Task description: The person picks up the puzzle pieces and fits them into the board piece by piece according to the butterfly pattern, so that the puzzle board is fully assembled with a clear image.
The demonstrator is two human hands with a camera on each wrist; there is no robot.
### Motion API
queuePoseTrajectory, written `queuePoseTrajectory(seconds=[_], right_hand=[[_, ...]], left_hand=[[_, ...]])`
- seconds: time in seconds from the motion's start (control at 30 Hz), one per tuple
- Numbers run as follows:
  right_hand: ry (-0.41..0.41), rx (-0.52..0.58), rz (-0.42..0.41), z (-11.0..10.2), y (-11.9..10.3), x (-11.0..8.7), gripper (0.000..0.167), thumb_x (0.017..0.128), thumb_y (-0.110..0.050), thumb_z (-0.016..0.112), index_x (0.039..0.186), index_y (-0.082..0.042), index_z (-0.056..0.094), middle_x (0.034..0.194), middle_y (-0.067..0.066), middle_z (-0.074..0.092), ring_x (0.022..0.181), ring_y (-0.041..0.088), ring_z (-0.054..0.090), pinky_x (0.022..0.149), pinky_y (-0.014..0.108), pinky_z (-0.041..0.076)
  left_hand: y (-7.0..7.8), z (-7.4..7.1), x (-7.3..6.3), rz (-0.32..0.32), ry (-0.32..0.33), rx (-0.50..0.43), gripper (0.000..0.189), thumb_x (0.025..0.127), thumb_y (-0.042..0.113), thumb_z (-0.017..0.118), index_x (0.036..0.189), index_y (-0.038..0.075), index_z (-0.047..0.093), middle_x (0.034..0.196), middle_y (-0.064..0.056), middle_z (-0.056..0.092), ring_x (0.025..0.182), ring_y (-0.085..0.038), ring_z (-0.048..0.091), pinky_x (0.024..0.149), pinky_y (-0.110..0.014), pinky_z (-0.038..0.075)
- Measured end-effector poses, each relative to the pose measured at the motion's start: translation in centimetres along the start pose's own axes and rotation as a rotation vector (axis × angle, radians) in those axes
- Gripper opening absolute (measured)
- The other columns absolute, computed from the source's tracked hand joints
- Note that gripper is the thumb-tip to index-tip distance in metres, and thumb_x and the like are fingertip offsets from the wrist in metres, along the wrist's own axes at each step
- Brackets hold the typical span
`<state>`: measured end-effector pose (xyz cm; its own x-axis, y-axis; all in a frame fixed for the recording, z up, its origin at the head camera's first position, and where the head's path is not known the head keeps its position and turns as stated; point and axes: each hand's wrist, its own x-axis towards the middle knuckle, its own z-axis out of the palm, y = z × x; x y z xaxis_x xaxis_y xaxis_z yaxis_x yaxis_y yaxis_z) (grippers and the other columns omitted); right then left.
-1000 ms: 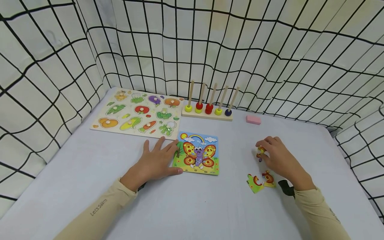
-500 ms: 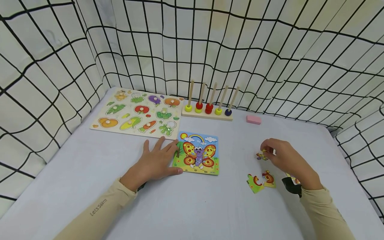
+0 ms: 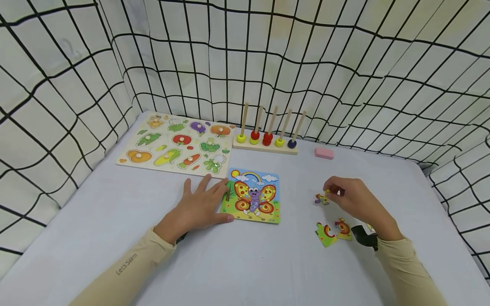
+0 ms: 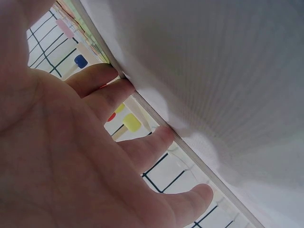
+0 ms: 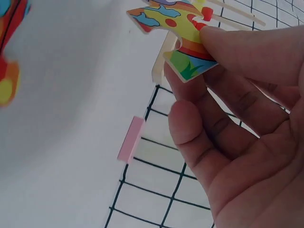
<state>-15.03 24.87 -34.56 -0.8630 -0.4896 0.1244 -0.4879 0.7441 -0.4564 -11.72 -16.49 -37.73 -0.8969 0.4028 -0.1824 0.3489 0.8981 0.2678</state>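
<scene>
My left hand point(image 3: 199, 204) lies spread on the table, its fingertips at the left edge of a square butterfly puzzle point(image 3: 254, 196). Seen from the left wrist, its straight fingers point(image 4: 147, 149) meet a thin board edge. To the right, my right hand point(image 3: 354, 199) pinches a jigsaw piece point(image 5: 185, 45) between thumb and fingers. That piece is orange and yellow, with blue shapes and a green corner. Two loose jigsaw pieces lie nearer the body, a green-red one point(image 3: 325, 235) and an orange-red one point(image 3: 343, 229). Another piece point(image 3: 370, 228) is mostly hidden by the right wrist.
A vegetable peg puzzle point(image 3: 176, 144) lies at the back left. Beside it stands a wooden counting stand point(image 3: 265, 147) with upright pegs and coloured beads. A pink block point(image 3: 324, 153) sits near the black wire grid point(image 3: 291, 59) around the table.
My right hand has shifted a little right, then back left, turning the jigsaw piece and carrying it leftward. The left hand and the butterfly puzzle stay in place.
</scene>
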Motion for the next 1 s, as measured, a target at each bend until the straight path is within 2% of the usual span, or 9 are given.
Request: queuePoseTrajectory(seconds=[0.27, 0.77, 1.0], right_hand=[[0.002, 0.067, 0.047, 0.8, -0.8, 0.6, 0.014, 0.094, 0.002, 0.080, 0.104, -0.006, 0.074, 0.091, -0.004, 0.074, 0.082, 0.015, 0.065, 0.068, 0.028, 0.055], [0.007, 0.214, 0.105, 2.6, -2.2, 2.1, 0.013, 0.095, -0.001, 0.080, 0.102, -0.008, 0.072, 0.090, 0.000, 0.073, 0.076, 0.017, 0.067, 0.067, 0.029, 0.060], [-0.012, 0.271, 0.137, 3.3, -3.1, 3.1, 0.011, 0.097, -0.003, 0.079, 0.105, -0.005, 0.071, 0.090, 0.003, 0.073, 0.071, 0.016, 0.069, 0.068, 0.031, 0.061]], left_hand=[[0.1, -0.1, 0.0, 0.003, -0.002, 0.001, 0.088, 0.095, 0.057, 0.077, 0.160, 0.006, 0.047, 0.172, -0.013, 0.035, 0.158, -0.051, 0.018, 0.113, -0.086, 0.007], [0.0, -0.1, 0.0, -0.001, -0.004, 0.002, 0.087, 0.095, 0.058, 0.076, 0.160, 0.007, 0.048, 0.172, -0.013, 0.035, 0.158, -0.050, 0.017, 0.114, -0.086, 0.007], [0.0, -0.1, 0.0, -0.002, -0.004, 0.004, 0.086, 0.095, 0.058, 0.076, 0.159, 0.007, 0.049, 0.172, -0.013, 0.035, 0.158, -0.050, 0.018, 0.113, -0.086, 0.007]])
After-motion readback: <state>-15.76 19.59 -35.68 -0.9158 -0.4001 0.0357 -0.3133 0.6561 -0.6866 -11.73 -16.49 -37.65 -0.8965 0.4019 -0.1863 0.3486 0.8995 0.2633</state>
